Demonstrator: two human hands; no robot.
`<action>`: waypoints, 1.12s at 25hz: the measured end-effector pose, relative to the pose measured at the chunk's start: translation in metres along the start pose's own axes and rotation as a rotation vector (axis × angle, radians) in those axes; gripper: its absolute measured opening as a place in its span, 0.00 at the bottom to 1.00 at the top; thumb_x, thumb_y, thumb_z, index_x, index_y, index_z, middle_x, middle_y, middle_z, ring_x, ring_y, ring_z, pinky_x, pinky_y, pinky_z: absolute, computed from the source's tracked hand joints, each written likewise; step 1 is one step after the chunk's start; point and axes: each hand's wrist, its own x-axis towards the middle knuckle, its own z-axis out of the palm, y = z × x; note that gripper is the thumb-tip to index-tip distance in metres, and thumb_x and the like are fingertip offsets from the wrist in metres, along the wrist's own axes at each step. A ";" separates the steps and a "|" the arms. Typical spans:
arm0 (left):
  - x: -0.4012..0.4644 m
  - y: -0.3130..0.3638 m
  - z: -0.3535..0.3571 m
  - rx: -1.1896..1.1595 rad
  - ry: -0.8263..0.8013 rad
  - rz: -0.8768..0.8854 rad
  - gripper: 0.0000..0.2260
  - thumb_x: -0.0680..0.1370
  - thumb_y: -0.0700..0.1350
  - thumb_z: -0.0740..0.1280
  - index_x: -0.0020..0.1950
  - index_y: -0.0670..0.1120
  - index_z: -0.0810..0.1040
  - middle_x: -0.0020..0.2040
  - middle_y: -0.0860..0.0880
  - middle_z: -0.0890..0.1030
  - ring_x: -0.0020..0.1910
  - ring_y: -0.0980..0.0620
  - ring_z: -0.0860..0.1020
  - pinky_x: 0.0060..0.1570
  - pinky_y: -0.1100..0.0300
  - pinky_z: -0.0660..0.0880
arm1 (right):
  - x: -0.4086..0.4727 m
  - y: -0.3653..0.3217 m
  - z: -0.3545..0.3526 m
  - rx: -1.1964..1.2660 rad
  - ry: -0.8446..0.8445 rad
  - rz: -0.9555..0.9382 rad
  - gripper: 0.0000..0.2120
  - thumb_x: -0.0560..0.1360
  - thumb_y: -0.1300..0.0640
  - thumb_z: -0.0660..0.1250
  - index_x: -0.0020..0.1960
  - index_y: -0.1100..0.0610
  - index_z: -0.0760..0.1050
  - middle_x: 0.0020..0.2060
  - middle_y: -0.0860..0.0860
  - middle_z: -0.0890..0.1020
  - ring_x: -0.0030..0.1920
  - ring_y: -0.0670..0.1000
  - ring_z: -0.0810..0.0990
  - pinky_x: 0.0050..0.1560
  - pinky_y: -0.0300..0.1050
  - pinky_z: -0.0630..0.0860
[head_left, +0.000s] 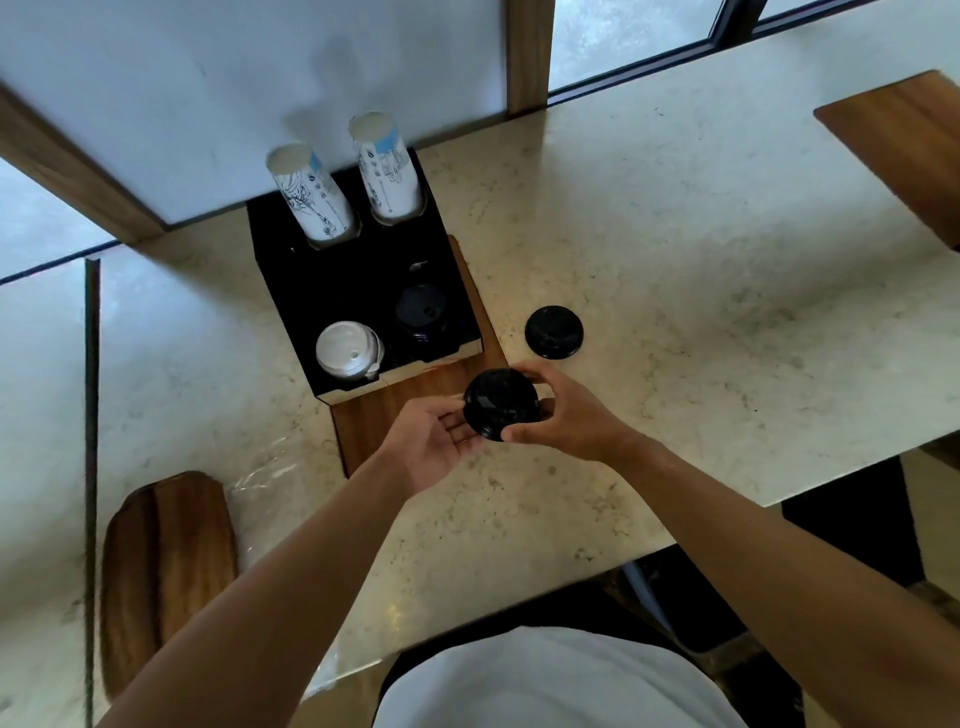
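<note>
A black cup lid (500, 402), or a small stack of them, hovers just above a wooden board (395, 410). My right hand (566, 410) grips it from the right, thumb at the near rim and fingers curled over the far rim. My left hand (434, 441) is under its left edge with fingers stretched out and touching it. A second black lid (554, 331) lies alone on the marble counter to the right. The black cup organiser (358, 280) holds a stack of black lids (421, 312), a stack of white lids (347, 349) and two stacks of printed paper cups (311, 195), (387, 166).
The marble counter (675, 312) stretches right and toward me. A wooden tray (166, 566) lies at the near left and another wooden board (909, 150) at the far right. Behind the organiser stands a white wall panel with wooden frame (527, 52).
</note>
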 end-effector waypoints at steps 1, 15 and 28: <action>0.002 0.001 0.000 0.003 0.001 0.005 0.19 0.79 0.39 0.64 0.68 0.34 0.76 0.59 0.36 0.79 0.58 0.40 0.76 0.62 0.48 0.75 | 0.002 0.000 0.000 -0.005 -0.008 0.003 0.40 0.65 0.52 0.83 0.72 0.51 0.68 0.64 0.48 0.76 0.59 0.51 0.81 0.58 0.49 0.83; 0.035 0.013 0.021 0.036 0.107 0.049 0.08 0.80 0.36 0.67 0.59 0.36 0.78 0.58 0.33 0.83 0.53 0.39 0.84 0.46 0.52 0.85 | 0.047 0.015 -0.026 0.081 -0.206 0.125 0.44 0.66 0.57 0.82 0.76 0.47 0.64 0.69 0.47 0.72 0.61 0.48 0.80 0.55 0.39 0.81; 0.047 0.025 0.004 -0.023 0.176 0.049 0.14 0.81 0.36 0.66 0.66 0.36 0.76 0.62 0.36 0.82 0.63 0.39 0.80 0.57 0.49 0.80 | 0.112 0.050 -0.059 -0.715 0.131 0.232 0.39 0.69 0.46 0.77 0.75 0.51 0.65 0.71 0.57 0.68 0.69 0.62 0.66 0.69 0.59 0.68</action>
